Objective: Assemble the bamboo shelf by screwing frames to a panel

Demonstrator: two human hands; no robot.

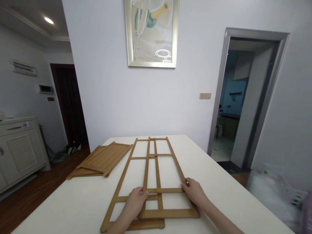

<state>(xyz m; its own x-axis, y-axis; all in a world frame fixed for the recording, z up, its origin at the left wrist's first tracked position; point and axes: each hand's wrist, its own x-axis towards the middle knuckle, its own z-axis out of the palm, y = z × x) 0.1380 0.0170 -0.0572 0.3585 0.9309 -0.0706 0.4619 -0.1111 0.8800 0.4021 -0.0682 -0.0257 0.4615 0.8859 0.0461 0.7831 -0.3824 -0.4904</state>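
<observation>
Two long wooden ladder-like frames lie overlapped on a white table (73,204). The upper frame (168,169) rests partly on the lower frame (122,185). My left hand (135,203) grips the left rail of the upper frame near its lower crossbar, thumb on top. My right hand (193,191) holds the same frame's right rail, fingers curled over the edge. Both hands are closed on the wood.
A stack of flat wooden shelf panels (103,159) lies at the table's far left. A white cabinet (19,149) stands at the left wall. An open doorway (241,104) is at the right, and crumpled clear plastic wrapping (275,188) lies beside the table's right edge.
</observation>
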